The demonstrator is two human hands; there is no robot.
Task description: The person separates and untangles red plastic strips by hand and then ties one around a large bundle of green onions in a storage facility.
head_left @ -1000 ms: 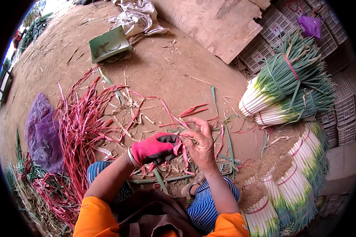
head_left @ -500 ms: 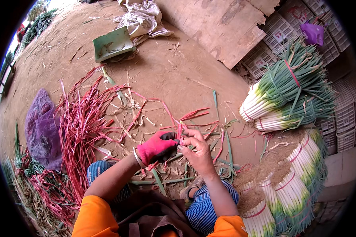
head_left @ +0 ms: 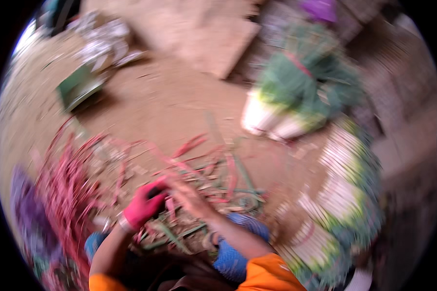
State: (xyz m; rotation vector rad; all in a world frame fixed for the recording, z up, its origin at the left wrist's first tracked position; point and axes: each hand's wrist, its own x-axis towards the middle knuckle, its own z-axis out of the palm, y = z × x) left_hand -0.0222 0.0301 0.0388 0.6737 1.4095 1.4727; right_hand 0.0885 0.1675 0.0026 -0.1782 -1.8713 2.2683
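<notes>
My left hand (head_left: 146,202), in a pink and black glove, is closed near the middle of the view. A red plastic strip (head_left: 170,207) hangs down from its fingers. My bare right hand (head_left: 192,196) meets the glove's fingertips, but motion smears its fingers and any grip is hard to make out. More red strips (head_left: 192,144) lie on the ground just beyond both hands. To the right, bundles of green onions (head_left: 347,194) lie in a curved row, white stems toward me. A larger tied pile of green onions (head_left: 296,92) rests farther back.
A heap of red strips (head_left: 68,182) lies at the left beside a purple mesh bag (head_left: 29,213). A green dustpan-like scoop (head_left: 80,87) and a crumpled white sack (head_left: 104,41) are at the far left. Beyond the large pile stand a wooden board (head_left: 194,36) and stacked crates.
The view has swung to the right and blurred, so the surroundings sit farther left. My hands remain together; the right fingers, bent in a pinch before, now look straighter.
</notes>
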